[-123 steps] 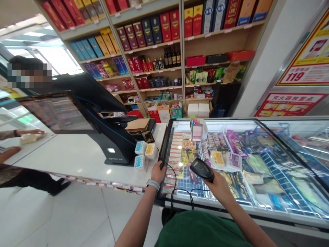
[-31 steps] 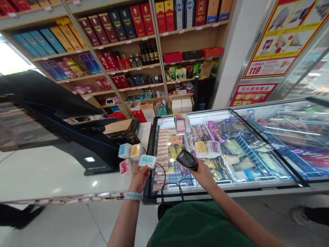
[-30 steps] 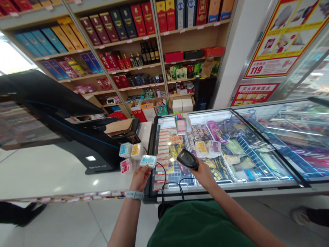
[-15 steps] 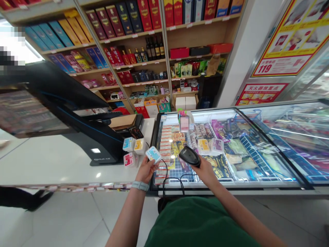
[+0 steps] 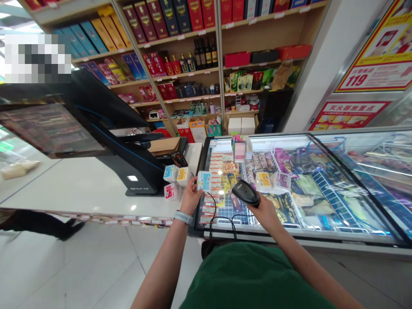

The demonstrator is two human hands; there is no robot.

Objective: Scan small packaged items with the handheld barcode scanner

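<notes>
My left hand [image 5: 191,196] is shut on a small clear plastic tub with a pale blue label [image 5: 204,181], held up over the freezer's near left corner. My right hand [image 5: 265,213] grips a black handheld barcode scanner [image 5: 245,192], its head pointing left towards the tub, with a small gap between them. A black cable [image 5: 222,219] hangs from the scanner across the glass freezer lid [image 5: 225,212]. Three similar tubs [image 5: 170,173] stand together on the white counter [image 5: 80,189], just left of my left hand.
A black till with angled screens [image 5: 135,171] stands on the counter. Tall shelves of boxed liquor and bottles [image 5: 206,56] rise behind. A person's dark-trousered legs [image 5: 38,223] show at the far left. The freezer stretches to the right.
My left hand has moved the tub up and to the right over the freezer, turning its label towards me. The scanner has stayed close to it while the view has shifted.
</notes>
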